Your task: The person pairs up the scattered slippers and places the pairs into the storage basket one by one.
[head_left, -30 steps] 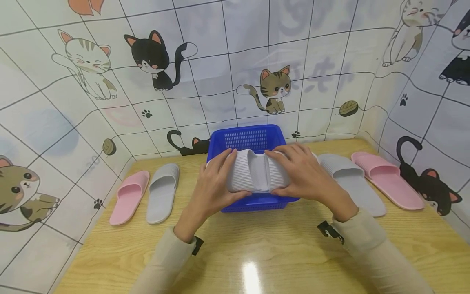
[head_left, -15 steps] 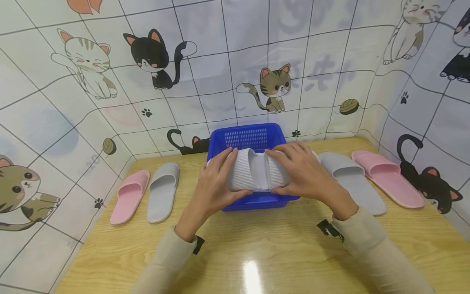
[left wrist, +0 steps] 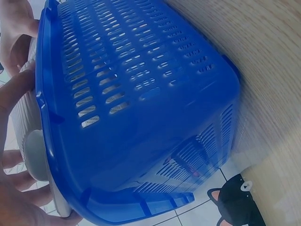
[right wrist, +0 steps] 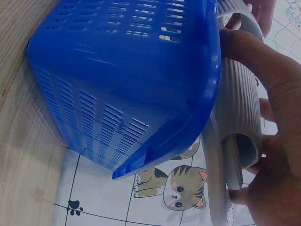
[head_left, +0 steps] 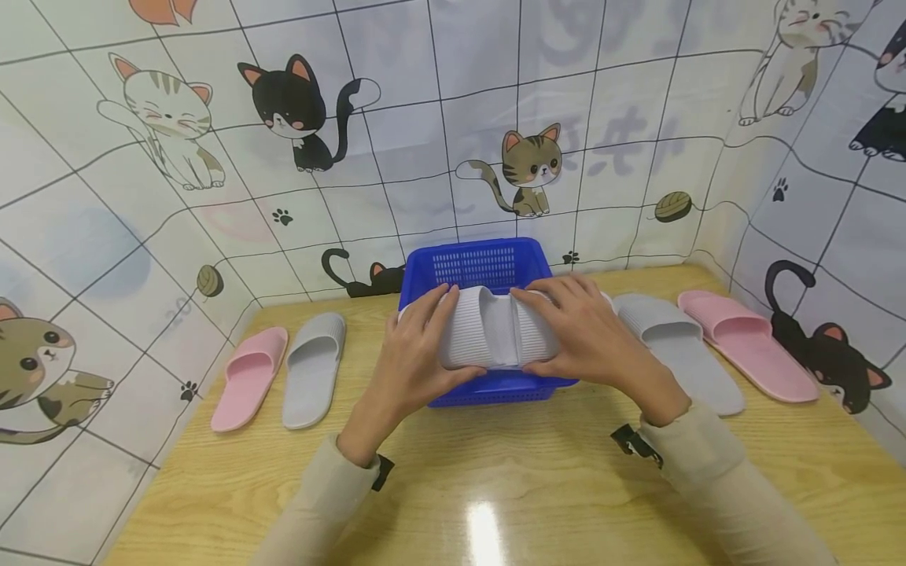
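In the head view a pair of pale grey-white slippers (head_left: 465, 330) with ribbed straps lies crosswise over the front of the blue basket (head_left: 474, 248), the two straps side by side. My left hand (head_left: 413, 350) grips the left strap, thumb at the front and fingers over the back. The right strap is held the same way by my right hand (head_left: 586, 330). In the left wrist view, a slipper's rounded opening (left wrist: 36, 155) shows right at the basket's rim. Inside the other strap (right wrist: 242, 89), the right wrist view shows a sole edge. My palms hide the slippers' ends.
A pink slipper (head_left: 249, 381) and a grey slipper (head_left: 314, 373) lie left of the basket. To its right lie another grey slipper (head_left: 683, 358) and another pink slipper (head_left: 753, 346). Cat-printed sheeting (head_left: 425, 118) walls the wooden table (head_left: 510, 472) at the back and sides.
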The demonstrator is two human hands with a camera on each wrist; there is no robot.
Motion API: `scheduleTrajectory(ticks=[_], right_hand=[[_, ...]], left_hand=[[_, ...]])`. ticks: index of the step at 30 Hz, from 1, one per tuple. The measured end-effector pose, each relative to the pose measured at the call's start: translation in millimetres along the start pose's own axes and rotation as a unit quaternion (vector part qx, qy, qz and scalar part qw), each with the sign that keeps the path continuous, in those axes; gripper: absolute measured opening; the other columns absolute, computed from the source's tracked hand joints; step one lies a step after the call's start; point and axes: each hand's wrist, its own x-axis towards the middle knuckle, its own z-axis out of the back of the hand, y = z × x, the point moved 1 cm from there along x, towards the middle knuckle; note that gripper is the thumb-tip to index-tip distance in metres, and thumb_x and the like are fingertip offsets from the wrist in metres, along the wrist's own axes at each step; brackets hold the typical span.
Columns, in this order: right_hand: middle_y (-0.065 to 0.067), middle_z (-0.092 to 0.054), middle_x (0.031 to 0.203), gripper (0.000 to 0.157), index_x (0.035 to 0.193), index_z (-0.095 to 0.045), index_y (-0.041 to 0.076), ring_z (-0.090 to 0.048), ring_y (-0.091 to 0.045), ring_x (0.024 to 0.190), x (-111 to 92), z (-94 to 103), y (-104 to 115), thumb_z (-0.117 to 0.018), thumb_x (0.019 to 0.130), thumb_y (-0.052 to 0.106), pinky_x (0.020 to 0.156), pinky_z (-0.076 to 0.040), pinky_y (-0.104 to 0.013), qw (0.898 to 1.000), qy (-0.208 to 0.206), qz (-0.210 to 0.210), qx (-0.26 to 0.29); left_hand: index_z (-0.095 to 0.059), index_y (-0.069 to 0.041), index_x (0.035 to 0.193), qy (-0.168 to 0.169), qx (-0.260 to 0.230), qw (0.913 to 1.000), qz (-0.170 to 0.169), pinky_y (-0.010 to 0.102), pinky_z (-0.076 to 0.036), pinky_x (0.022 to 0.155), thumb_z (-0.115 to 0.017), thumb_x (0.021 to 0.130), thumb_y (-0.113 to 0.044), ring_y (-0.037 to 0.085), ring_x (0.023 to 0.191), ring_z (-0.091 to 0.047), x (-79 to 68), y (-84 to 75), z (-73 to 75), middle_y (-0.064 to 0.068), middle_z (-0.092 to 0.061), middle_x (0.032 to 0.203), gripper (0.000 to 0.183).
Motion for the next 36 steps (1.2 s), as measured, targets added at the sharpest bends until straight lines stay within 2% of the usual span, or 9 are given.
scheduleTrajectory(ticks=[36], right_hand=[[-0.014, -0.064, 0.133, 0.102, 0.142, -0.059, 0.011, -0.056, -0.036, 0.120, 1.0, -0.7, 2.8, -0.095, 0.059, 0.057, 0.108, -0.042, -0.061, 1.000, 0.008, -0.010, 0.009]], left_hand=[[-0.044, -0.010, 0.154, -0.002, 0.006, 1.0000, 0.005, 0.072, -0.048, 0.100, -0.093, 0.064, -0.060, 0.035, 0.141, -0.052, -0.6, -3.1, -1.1, 0.015, -0.053, 0.153, 0.115]])
